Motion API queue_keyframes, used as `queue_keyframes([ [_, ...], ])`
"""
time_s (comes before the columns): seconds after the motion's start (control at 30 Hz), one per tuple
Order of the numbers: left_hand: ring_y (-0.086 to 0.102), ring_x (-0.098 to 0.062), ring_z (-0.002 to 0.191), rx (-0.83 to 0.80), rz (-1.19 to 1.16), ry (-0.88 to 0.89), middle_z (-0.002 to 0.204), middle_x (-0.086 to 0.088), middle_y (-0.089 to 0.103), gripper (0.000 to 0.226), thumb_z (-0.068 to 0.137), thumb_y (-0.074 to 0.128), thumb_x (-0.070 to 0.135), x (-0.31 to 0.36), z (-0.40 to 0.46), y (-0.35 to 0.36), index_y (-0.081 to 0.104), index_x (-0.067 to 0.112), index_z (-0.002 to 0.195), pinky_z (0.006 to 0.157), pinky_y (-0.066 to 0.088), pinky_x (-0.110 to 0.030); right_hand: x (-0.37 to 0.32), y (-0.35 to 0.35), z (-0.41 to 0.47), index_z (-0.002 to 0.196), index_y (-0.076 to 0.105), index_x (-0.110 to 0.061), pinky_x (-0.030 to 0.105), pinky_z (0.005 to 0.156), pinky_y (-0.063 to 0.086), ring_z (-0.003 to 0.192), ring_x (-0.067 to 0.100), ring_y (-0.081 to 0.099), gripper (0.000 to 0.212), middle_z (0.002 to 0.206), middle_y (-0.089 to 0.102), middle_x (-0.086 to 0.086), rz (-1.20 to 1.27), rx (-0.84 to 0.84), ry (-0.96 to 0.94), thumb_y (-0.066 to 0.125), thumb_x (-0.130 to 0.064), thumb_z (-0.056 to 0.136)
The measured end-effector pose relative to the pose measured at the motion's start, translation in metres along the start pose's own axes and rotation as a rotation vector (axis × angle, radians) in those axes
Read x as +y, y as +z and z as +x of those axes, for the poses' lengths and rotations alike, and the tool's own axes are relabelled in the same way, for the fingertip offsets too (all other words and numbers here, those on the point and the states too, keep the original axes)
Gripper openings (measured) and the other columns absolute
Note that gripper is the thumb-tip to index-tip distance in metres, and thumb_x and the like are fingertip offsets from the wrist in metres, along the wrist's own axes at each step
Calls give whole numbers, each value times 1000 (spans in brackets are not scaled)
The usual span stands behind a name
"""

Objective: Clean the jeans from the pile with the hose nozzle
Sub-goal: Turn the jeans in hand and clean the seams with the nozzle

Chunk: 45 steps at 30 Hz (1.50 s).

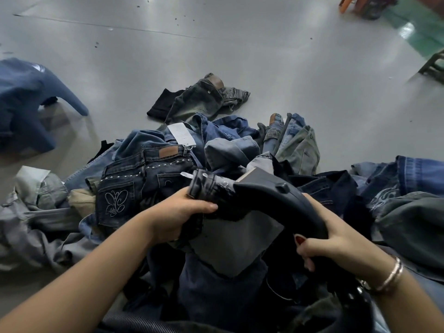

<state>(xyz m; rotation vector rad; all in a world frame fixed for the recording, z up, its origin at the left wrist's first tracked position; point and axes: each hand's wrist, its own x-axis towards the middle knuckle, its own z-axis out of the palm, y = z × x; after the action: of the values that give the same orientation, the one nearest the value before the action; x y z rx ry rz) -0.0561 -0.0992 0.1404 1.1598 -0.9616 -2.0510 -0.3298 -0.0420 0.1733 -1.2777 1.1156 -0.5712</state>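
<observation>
A big pile of jeans (216,150) in blue, grey and black lies on the floor before me. My left hand (182,215) grips the dark grey waistband of one pair of jeans (237,239), lifted above the pile. My right hand (336,243) holds the curved black handle of the hose nozzle (288,203). The nozzle's wide flat mouth (254,175) presses against the held jeans near the waistband. A ribbed black hose (134,323) runs along the bottom edge.
A blurred blue pair of jeans (26,104) is at the far left above the grey floor (264,68). Another faded pair (199,99) lies apart beyond the pile. Furniture legs (432,66) stand at the right and top right.
</observation>
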Motion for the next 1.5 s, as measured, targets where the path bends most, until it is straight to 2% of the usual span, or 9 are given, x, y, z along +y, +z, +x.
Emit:
queue_keyframes([
  [0.13, 71, -14, 78, -99, 132, -30, 85, -4, 75, 29, 78, 60, -14, -12, -2, 17, 70, 11, 90, 66, 55, -22, -10, 12, 13, 125, 48, -45, 31, 48, 48, 46, 28, 58, 73, 62, 60, 4, -60, -19, -54, 64, -2, 68],
  [0.27, 71, -18, 71, 5, 50, -6, 82, -8, 74, 29, 76, 56, -14, -3, -1, 8, 66, 6, 94, 60, 56, -25, -17, 5, 9, 117, 56, -48, 29, 46, 45, 42, 27, 54, 72, 58, 57, 5, 28, 24, -105, 62, 4, 68],
  [0.47, 71, -23, 70, 11, -46, 27, 84, -13, 73, 27, 65, 60, -3, 8, -3, -9, 77, 12, 80, 59, 58, -31, -6, -7, -11, 116, 56, -55, 27, 45, 48, 45, 27, 57, 77, 63, 61, 13, 0, -37, 22, 66, 0, 62],
  [0.63, 72, -21, 73, -76, -9, -12, 84, -12, 74, 33, 63, 65, -14, -1, -1, 3, 74, 7, 87, 59, 56, -27, -5, 2, -1, 116, 51, -55, 31, 48, 46, 46, 30, 57, 73, 60, 59, 11, -45, -32, 39, 64, -4, 65],
  [0.77, 71, -17, 73, -104, 91, -56, 82, -7, 74, 31, 77, 60, -17, -14, 1, 19, 70, 11, 87, 61, 56, -24, -10, 14, 9, 120, 50, -50, 31, 47, 47, 46, 28, 57, 73, 61, 58, 8, -37, -34, -20, 62, -2, 67],
  [0.97, 72, -24, 72, -54, -77, -13, 86, -16, 73, 34, 65, 64, -16, 0, 4, 6, 72, 6, 90, 60, 58, -31, -17, 2, 1, 115, 55, -52, 32, 46, 46, 42, 27, 56, 71, 55, 55, 5, 54, 1, -100, 68, -5, 64],
  [1.2, 71, -27, 70, -58, -118, 18, 85, -18, 72, 33, 63, 56, -9, 2, 5, -4, 72, 2, 90, 63, 59, -34, -1, 1, -5, 116, 51, -58, 30, 47, 47, 45, 31, 57, 72, 59, 59, 11, -39, -43, 15, 68, -18, 59],
  [1.43, 71, -19, 68, -118, -4, -58, 78, -9, 73, 32, 59, 66, -13, -12, 5, 15, 77, 12, 75, 60, 58, -28, -8, 16, 12, 124, 49, -45, 29, 46, 47, 44, 28, 58, 73, 60, 59, 7, -9, -29, -77, 66, -6, 65],
  [1.5, 71, -20, 63, -93, -95, -102, 75, -9, 73, 21, 65, 64, -1, -10, 9, 16, 78, 12, 75, 58, 58, -28, -11, 18, 15, 120, 52, -46, 31, 46, 48, 43, 28, 57, 71, 57, 56, 6, 41, 9, -124, 67, -3, 65],
])
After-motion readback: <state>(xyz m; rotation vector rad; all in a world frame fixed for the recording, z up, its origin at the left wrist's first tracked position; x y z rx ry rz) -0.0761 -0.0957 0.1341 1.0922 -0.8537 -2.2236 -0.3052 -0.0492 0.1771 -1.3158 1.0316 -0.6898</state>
